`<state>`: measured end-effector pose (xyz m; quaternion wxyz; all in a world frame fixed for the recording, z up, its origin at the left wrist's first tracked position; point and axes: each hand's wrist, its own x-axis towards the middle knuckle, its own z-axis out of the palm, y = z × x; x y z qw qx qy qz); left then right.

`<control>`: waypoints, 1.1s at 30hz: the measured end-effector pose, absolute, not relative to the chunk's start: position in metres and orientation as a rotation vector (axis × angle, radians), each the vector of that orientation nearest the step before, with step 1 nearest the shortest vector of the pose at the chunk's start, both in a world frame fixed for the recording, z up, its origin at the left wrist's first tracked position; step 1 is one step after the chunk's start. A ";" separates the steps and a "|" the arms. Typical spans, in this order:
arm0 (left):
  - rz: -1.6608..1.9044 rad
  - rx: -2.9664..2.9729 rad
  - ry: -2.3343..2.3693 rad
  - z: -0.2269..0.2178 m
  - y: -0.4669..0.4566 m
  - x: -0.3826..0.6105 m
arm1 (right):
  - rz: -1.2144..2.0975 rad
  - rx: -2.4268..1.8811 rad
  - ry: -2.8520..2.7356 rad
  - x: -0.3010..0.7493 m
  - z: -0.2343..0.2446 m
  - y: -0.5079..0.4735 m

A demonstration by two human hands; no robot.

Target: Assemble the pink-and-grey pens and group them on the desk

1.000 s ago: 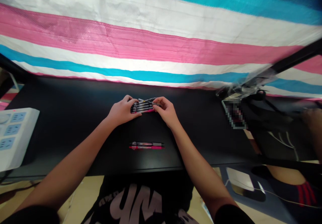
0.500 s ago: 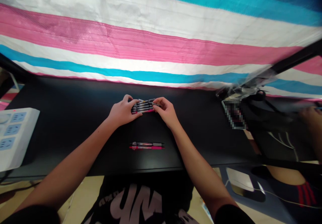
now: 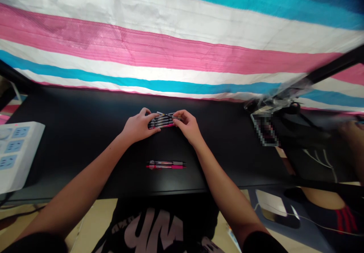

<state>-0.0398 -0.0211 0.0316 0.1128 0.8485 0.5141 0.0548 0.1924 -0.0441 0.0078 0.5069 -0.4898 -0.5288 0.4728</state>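
Observation:
Several pens [image 3: 162, 121] lie side by side across the black table, mostly dark and clear-barrelled, with a pink-red one on the near side. One pen at the far side sits at a slant over the others. My left hand [image 3: 139, 126] curls around the left ends, thumb along the near side and fingers at the far side. At the right ends, my right hand [image 3: 186, 124] pinches with thumb and index finger; the exact pen in the pinch is partly hidden. Closer to me lie a black pen [image 3: 167, 163] and a pink-red pen [image 3: 178, 166], parallel and untouched.
A white power strip [image 3: 21, 154] stands on the table's left side. To the right lie a pixelated phone-like object [image 3: 266, 130] and crumpled clear plastic [image 3: 280, 96]. A striped sheet [image 3: 170, 60] hangs behind the table. Another person's hand [image 3: 352, 130] is at the far right.
My left fingers have shifted very slightly over the far side of the pens. The slanted pen has moved a little; the two nearer pens lie as before.

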 end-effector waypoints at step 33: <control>1.021 2.048 1.324 0.018 -0.009 -0.038 | 1.074 -1.170 -1.257 0.194 0.014 -0.046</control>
